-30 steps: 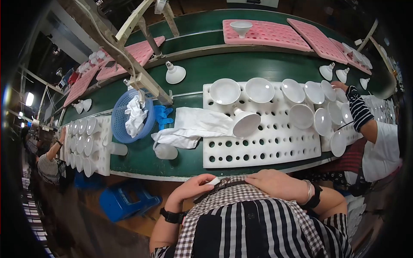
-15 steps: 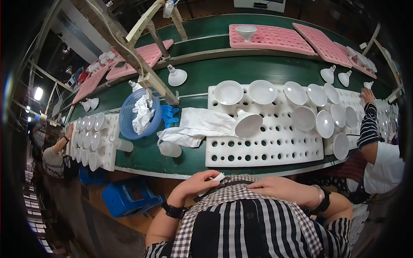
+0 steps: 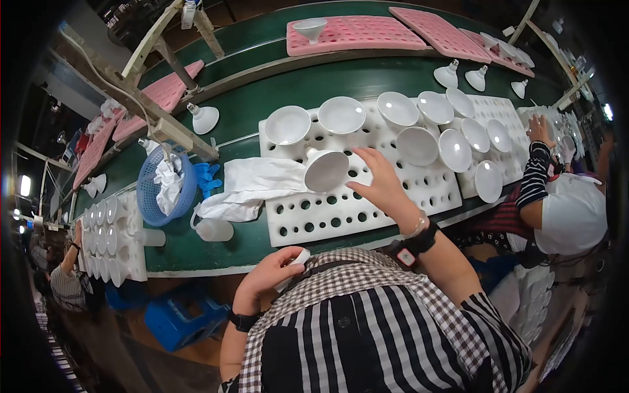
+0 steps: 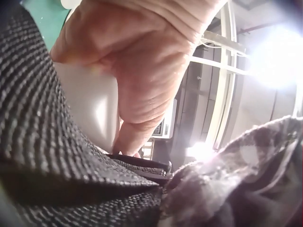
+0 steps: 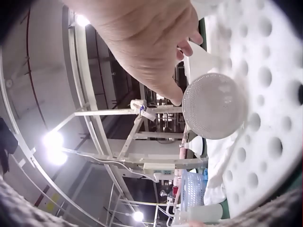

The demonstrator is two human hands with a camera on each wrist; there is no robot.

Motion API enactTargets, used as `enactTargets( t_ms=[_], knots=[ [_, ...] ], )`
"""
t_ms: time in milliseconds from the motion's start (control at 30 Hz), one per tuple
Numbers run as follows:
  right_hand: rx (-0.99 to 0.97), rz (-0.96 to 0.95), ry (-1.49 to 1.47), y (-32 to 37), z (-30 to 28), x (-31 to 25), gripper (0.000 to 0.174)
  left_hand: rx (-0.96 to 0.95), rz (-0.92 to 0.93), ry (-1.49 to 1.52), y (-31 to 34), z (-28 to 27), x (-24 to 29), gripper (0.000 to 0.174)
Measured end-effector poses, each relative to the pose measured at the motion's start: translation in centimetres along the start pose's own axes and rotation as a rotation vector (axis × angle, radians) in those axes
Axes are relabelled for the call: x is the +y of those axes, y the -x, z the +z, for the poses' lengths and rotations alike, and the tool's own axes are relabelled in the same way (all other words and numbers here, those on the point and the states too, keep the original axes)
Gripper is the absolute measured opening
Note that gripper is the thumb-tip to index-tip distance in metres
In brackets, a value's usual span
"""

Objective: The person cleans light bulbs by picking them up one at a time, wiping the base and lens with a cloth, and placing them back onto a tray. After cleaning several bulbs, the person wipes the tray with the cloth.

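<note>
My right hand (image 3: 386, 187) is over the perforated white foam tray (image 3: 453, 195), thumb and fingers spread beside a white reflector lamp bulb (image 3: 326, 171). The lamp's round, dotted face (image 5: 215, 106) and tapering neck show in the right wrist view, with my fingertips right by it. Low at the checked apron, my left hand (image 3: 268, 272) holds a small, smooth white object (image 4: 90, 106) between thumb and fingers; its kind I cannot tell. More lamps (image 3: 341, 115) stand face up along the tray's far side.
Left of the tray lie a white cloth (image 3: 252, 187), a white bottle (image 3: 215, 229), blue gloves (image 3: 208, 178) and a blue basket (image 3: 145, 193). Pink trays (image 3: 367, 34) line the far side. Another person (image 3: 570, 213) works at the right. A blue stool (image 3: 173, 324) stands below.
My right hand has left the apron and moved forward to the lamp on the tray. The left hand stays low at the apron with the white object. The head view has shifted.
</note>
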State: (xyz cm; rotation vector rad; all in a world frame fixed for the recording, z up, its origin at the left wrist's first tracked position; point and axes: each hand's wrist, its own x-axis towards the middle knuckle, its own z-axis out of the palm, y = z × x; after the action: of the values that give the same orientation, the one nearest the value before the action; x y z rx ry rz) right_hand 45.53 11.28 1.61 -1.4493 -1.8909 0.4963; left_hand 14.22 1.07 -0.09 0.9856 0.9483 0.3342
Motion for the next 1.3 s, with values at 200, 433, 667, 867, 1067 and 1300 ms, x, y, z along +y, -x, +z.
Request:
enactTargets(
  t_ms=[200,433,667,867,1067,1300],
  knots=[
    [-0.196,-0.108,-0.029,-3.8,4.0,1.6,0.074,0.138,0.035,0.014,-0.1,2.0,-0.7,0.044],
    [-0.395,0.023,-0.184,-4.9,5.3,2.6,0.062,0.316,0.040,0.129,0.7,3.2,-1.9,0.040],
    [-0.468,-0.083,-0.204,-4.5,4.9,2.7,0.063,0.820,0.283,0.231,-4.6,-1.4,1.5,0.044],
    [-0.642,-0.160,-0.268,-5.4,5.0,0.5,0.064,0.787,0.357,-0.285,-11.7,-5.7,0.3,0.042],
    [-0.477,-0.303,0.011,-6.9,6.0,-1.0,0.054,0.771,0.249,-0.169,-11.7,-5.1,0.9,0.031],
    [-0.441,-0.285,-0.124,-8.5,10.0,-0.5,0.052,0.695,0.211,-0.277,-11.1,-6.4,0.1,0.042]
  ],
)
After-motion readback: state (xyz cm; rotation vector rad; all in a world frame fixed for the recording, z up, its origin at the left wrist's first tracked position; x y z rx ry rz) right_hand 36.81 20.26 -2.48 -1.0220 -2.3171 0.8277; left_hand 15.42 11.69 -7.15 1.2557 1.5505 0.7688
